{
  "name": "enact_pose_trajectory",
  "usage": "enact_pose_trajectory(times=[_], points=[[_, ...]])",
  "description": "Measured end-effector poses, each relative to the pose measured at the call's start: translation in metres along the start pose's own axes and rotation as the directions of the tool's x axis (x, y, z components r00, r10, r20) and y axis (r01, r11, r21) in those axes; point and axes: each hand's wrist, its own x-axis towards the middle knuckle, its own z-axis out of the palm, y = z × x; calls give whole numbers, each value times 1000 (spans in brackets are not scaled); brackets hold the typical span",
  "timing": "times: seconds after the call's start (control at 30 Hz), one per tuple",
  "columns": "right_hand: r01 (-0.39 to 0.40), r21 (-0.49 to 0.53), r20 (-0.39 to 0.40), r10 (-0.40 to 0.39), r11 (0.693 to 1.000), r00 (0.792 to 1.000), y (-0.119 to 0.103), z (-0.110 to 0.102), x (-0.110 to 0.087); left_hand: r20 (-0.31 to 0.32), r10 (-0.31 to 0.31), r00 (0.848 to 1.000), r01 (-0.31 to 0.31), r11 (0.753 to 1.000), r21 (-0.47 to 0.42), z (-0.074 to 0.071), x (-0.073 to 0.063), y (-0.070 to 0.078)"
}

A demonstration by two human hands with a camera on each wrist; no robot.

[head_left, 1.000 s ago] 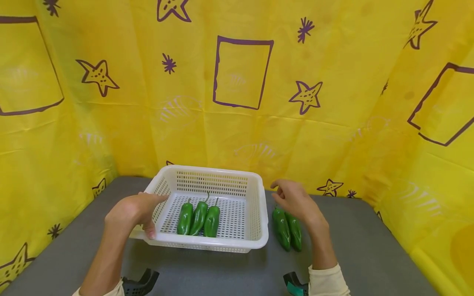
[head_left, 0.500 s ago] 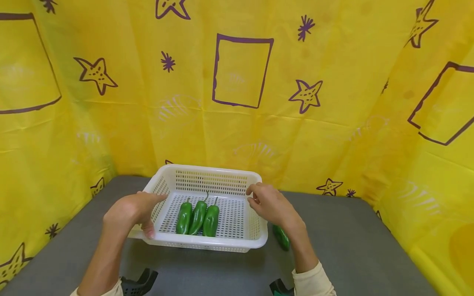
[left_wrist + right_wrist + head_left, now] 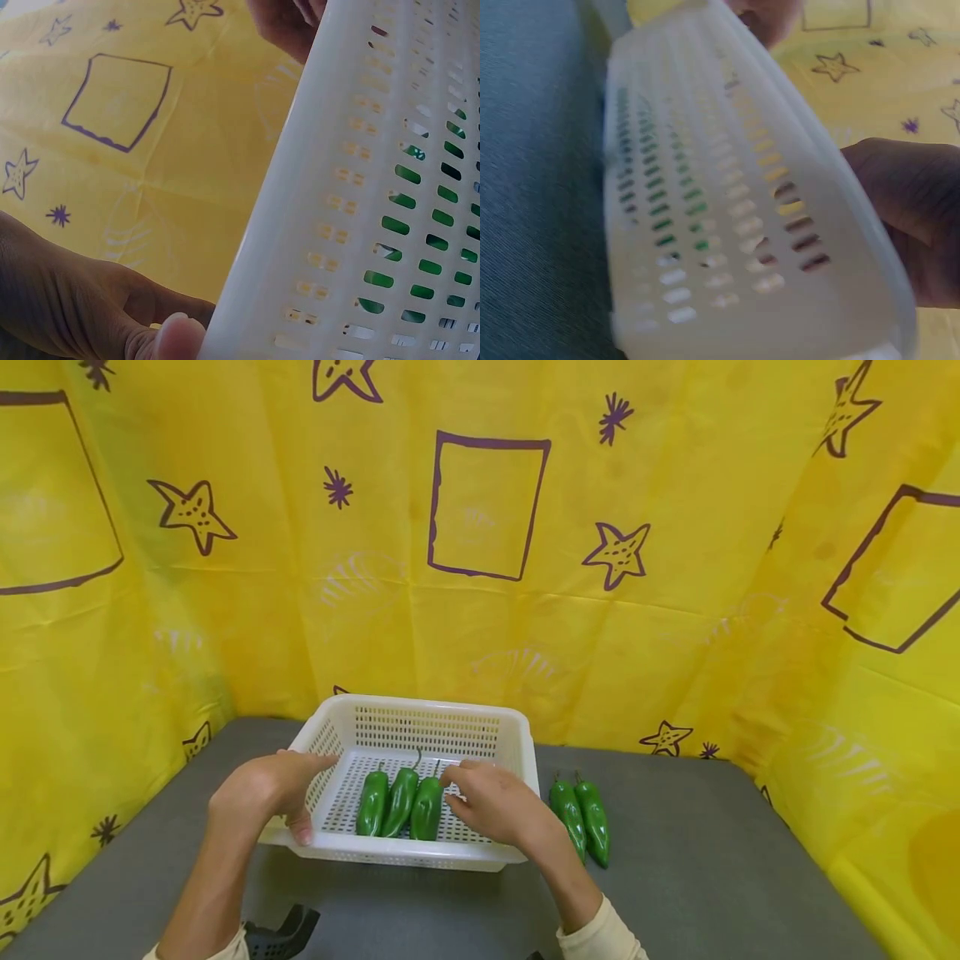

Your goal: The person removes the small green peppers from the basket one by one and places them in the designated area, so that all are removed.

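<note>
A white perforated plastic basket (image 3: 416, 850) stands on the table, with three green chili peppers (image 3: 402, 802) side by side in it. My left hand (image 3: 262, 785) grips its left rim, thumb at the front corner and a finger reaching over the inside. In the left wrist view that hand (image 3: 97, 300) shows beside the basket wall. My right hand (image 3: 495, 802) is over the right half of the basket, its loosely bent fingers right at the rightmost pepper (image 3: 427, 808). The right wrist view shows this hand (image 3: 915, 217) past the basket's rim.
Two more green chili peppers (image 3: 581, 817) lie together on the grey table (image 3: 697, 852), just right of the basket. A yellow patterned cloth (image 3: 675, 635) hangs behind and along both sides of the table.
My right hand has moved left from above the two peppers on the table, across the right rim and into the basket. My left hand has kept its hold.
</note>
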Motion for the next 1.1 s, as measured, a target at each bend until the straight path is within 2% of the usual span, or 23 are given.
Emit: enact_pose_trajectory(times=[0.2, 0.4, 0.53, 0.67, 0.8, 1.1], points=[[-27, 13, 141, 25, 1000, 990, -11, 12, 5, -5, 10, 1000, -10, 1000, 2, 1, -1, 0], [-46, 73, 185, 32, 996, 982, -8, 17, 7, -6, 14, 1000, -14, 1000, 15, -1, 0, 2], [-50, 153, 222, 15, 987, 975, -3, 19, 9, -5, 4, 1000, -4, 1000, 9, -1, 1, 2], [-60, 244, 302, -17, 968, 953, 4, 24, 12, -3, -5, 1000, 5, 1000, 6, 0, 1, 2], [-50, 280, 370, -59, 959, 927, 11, 30, 14, -1, -8, 1000, 8, 1000, 1, 1, 1, 1], [4, 292, 429, -135, 956, 893, 17, 32, 16, -17, -4, 1000, 4, 1000, -24, 1, 0, 1]])
